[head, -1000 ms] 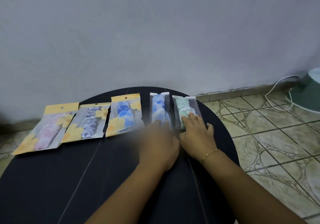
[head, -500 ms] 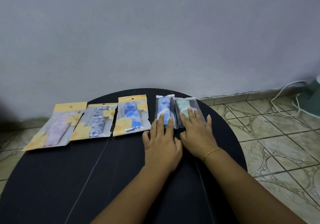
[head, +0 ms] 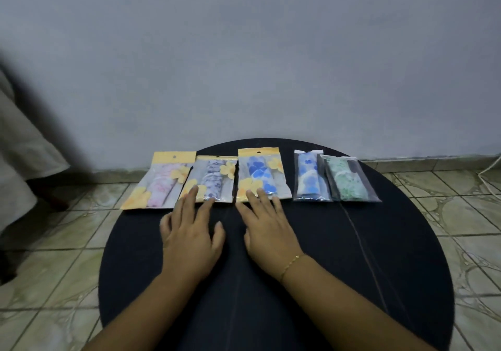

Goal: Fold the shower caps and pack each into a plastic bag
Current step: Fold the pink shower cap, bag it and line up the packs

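Both hands lay flat with fingers spread, the left hand apparently touching the purple-print bag, the right hand touching the blue-flower bag.

Bare forearms, right hand — gold bracelet

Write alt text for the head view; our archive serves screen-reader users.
Two open hands lie flat on a round dark table, the left hand touching the purple-print packet and the right hand touching the blue-flower packet. Five bagged shower caps form a row, with a pink packet far left.
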`<state>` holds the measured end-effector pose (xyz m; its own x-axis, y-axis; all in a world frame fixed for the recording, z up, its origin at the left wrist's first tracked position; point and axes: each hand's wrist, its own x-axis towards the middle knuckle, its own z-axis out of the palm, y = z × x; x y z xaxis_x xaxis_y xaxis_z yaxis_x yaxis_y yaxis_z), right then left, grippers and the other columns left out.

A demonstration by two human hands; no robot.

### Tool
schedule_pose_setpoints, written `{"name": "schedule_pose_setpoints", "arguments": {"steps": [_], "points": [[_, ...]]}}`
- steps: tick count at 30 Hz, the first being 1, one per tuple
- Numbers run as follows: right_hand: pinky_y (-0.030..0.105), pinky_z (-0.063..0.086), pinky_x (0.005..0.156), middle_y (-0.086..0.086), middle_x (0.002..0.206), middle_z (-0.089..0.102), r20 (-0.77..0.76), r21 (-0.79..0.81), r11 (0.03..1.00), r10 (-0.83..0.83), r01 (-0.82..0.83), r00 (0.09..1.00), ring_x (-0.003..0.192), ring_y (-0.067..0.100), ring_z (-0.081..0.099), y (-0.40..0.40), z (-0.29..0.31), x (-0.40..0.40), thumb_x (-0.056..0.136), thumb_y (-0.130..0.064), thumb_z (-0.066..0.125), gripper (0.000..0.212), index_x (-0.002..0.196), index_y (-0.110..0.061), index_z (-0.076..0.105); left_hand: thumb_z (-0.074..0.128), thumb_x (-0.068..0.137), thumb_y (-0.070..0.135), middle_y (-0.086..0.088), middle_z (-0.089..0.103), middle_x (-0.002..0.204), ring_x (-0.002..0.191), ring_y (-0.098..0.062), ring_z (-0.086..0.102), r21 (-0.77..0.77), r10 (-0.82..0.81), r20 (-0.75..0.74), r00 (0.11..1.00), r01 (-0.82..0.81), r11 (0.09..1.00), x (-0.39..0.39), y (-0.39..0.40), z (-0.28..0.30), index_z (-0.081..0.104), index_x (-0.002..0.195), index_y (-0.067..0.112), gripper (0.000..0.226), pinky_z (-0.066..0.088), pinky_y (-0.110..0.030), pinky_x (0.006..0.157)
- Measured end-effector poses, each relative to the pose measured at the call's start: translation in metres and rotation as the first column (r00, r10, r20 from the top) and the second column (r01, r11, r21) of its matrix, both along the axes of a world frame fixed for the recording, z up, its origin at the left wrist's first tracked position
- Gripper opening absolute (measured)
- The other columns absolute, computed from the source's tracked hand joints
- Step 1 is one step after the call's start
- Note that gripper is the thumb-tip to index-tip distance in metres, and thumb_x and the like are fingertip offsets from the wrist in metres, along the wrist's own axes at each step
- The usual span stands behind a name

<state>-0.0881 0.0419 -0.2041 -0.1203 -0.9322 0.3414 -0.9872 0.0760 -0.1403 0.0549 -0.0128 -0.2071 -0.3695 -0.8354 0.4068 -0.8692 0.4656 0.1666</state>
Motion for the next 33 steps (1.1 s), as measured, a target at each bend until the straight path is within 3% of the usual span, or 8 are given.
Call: {"name": "schedule_pose_setpoints", "arguments": {"steps": [4,5,8,11,15,19,26,33], "points": [[0.032,-0.012,0.11,0.011,0.155,0.019,0.084,0.03,0.993,0.112,-0.114,0.99,0.145,0.025,0.007,-0.024,0.002,0.028,0.093,-0.01,0.036,0.053,0.146,-0.012,0.028,0.048,0.09,0.038,0.001,0.014,0.157,0.143,-0.017,0.01,0.071,0.109,-0.121,0.987,-0.1,0.992,0.011,-0.016,0.001,0.042,0.139,0.025,0.051,0.01,-0.042,0.11],[0.029,-0.014,0.109,0.011,0.157,0.013,0.079,0.024,0.991,0.126,-0.129,0.989,0.145,0.024,0.002,-0.029,0.002,0.031,0.095,-0.012,0.032,0.053,0.148,-0.011,0.021,0.05,0.089,0.035,0.001,0.015,0.157,0.143,-0.017,0.01,0.07,0.121,-0.139,0.983,-0.112,0.991,0.01,-0.018,0.002,0.042,0.139,0.024,0.051,0.01,-0.042,0.11],[0.033,-0.003,0.114,0.017,0.154,0.021,0.116,-0.062,0.992,0.118,-0.112,0.986,0.144,0.029,0.013,-0.05,0.001,0.053,0.094,-0.013,0.024,0.052,0.144,-0.006,0.029,0.05,0.089,0.027,-0.003,0.024,0.155,0.141,-0.02,0.016,0.073,0.199,-0.181,0.963,-0.188,0.979,0.021,-0.035,0.002,0.05,0.134,0.022,0.045,0.012,-0.043,0.109],[0.039,0.012,0.116,0.017,0.154,0.02,0.13,0.006,0.997,0.076,-0.077,0.989,0.143,0.033,0.013,-0.073,0.003,0.069,0.095,-0.011,0.027,0.049,0.144,-0.006,0.028,0.044,0.092,0.024,-0.004,0.025,0.154,0.142,-0.022,0.014,0.134,0.297,-0.179,0.938,-0.276,0.952,0.035,-0.052,0.002,0.049,0.135,0.022,0.044,0.011,-0.043,0.11],[0.039,0.026,0.107,0.019,0.149,0.028,0.03,0.081,0.997,-0.004,0.001,1.0,0.137,0.034,0.024,-0.095,0.007,0.072,0.097,-0.013,0.031,0.043,0.14,-0.005,0.032,0.032,0.096,0.029,-0.002,0.019,0.156,0.144,-0.022,0.008,0.197,0.28,-0.085,0.956,-0.26,0.945,0.037,-0.063,-0.001,0.034,0.144,0.025,0.048,0.008,-0.042,0.113],[0.036,0.04,0.092,0.014,0.136,0.042,0.046,0.067,0.996,-0.06,0.057,0.997,0.126,0.03,0.037,-0.106,0.006,0.065,0.096,-0.01,0.035,0.035,0.13,-0.006,0.04,0.031,0.096,0.029,0.001,0.025,0.154,0.141,-0.017,0.017,0.205,0.243,-0.086,0.966,-0.221,0.954,0.036,-0.071,0.0,0.036,0.143,0.026,0.047,0.016,-0.039,0.109],[0.037,0.045,0.085,0.015,0.127,0.051,0.186,-0.071,0.996,-0.034,0.048,0.982,0.119,0.03,0.046,-0.111,-0.005,0.057,0.095,-0.008,0.043,0.026,0.117,-0.004,0.054,0.031,0.094,0.027,0.006,0.03,0.149,0.136,-0.014,0.024,0.191,0.178,-0.078,0.981,-0.161,0.968,0.029,-0.084,-0.002,0.038,0.141,0.029,0.047,0.022,-0.039,0.103],[0.037,0.041,0.098,0.014,0.127,0.051,0.18,-0.106,0.994,0.023,-0.004,0.983,0.122,0.029,0.044,-0.108,0.001,0.049,0.092,-0.01,0.045,0.031,0.122,-0.005,0.054,0.035,0.094,0.022,0.007,0.024,0.154,0.14,-0.011,0.02,0.206,0.075,-0.139,0.987,-0.046,0.978,0.024,-0.083,0.0,0.024,0.147,0.023,0.054,0.02,-0.036,0.108]]}}
